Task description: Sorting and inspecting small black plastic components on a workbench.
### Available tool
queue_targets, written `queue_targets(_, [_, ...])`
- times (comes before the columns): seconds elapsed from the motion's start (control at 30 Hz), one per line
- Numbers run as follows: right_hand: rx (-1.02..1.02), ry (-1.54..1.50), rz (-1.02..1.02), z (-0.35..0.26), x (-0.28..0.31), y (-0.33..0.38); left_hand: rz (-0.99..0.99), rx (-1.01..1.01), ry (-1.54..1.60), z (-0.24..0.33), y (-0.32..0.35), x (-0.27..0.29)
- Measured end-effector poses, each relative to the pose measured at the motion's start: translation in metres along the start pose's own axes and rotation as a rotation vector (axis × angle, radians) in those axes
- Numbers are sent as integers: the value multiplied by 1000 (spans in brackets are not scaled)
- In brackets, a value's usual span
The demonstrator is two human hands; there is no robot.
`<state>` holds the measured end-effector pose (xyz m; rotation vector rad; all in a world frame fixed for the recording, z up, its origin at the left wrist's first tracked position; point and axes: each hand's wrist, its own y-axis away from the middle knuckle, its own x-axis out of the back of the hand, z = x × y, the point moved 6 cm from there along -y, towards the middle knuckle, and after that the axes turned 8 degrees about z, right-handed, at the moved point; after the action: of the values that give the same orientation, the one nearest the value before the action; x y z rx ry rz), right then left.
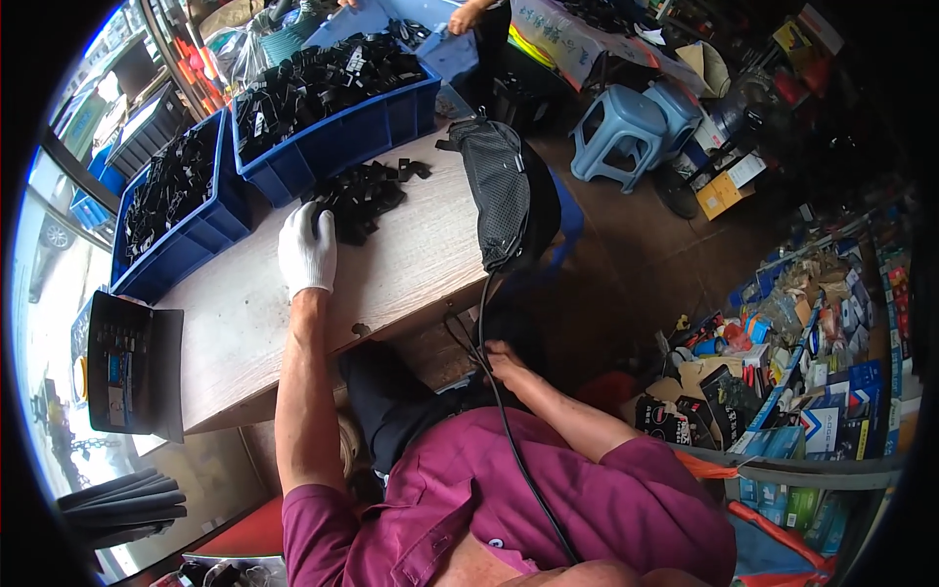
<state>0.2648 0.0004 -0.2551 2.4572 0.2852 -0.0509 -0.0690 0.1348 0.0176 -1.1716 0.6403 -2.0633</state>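
Note:
My left hand (308, 249) wears a white knitted glove and rests at the near left edge of a loose pile of small black plastic pieces (362, 196). Its fingers reach forward, a little apart, with the tips against the pile; nothing shows as held in them. My right hand (501, 362) is bare and low beside my lap, below the table edge, next to a thin black cable (497, 391). Its fingers are mostly hidden there, so their grip does not show. The pile lies on a pale wood-topped table (245, 323).
Two blue crates, a large one (337, 132) and another (181, 249), hold heaps of black pieces. A black mesh bag (494, 196) lies at the table's right end, a dark screen device (132, 367) at the left. Another person's hand (469, 17) is beyond. Blue stools (626, 127) stand right.

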Motion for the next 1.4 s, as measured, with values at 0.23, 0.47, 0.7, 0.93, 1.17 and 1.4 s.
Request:
queue_targets(0.23, [101, 98, 48, 7, 0, -8, -29, 37, -5, -6, 1, -3])
queue_targets(0.47, [2, 175, 169, 7, 7, -6, -52, 49, -38, -9, 1, -6])
queue_targets(0.7, [-78, -106, -30, 13, 10, -9, -44, 68, -25, -10, 1, -6])
queue_targets(0.93, [-127, 64, 129, 11, 8, -4, -19, 38, 8, -2, 2, -1])
queue_targets(1.17, [-84, 187, 209, 4, 6, 8, 32, 13, 14, -6, 1, 3])
queue_targets(1.4, [-49, 221, 246, -1, 7, 16, 34, 32, 19, -12, 4, -1])
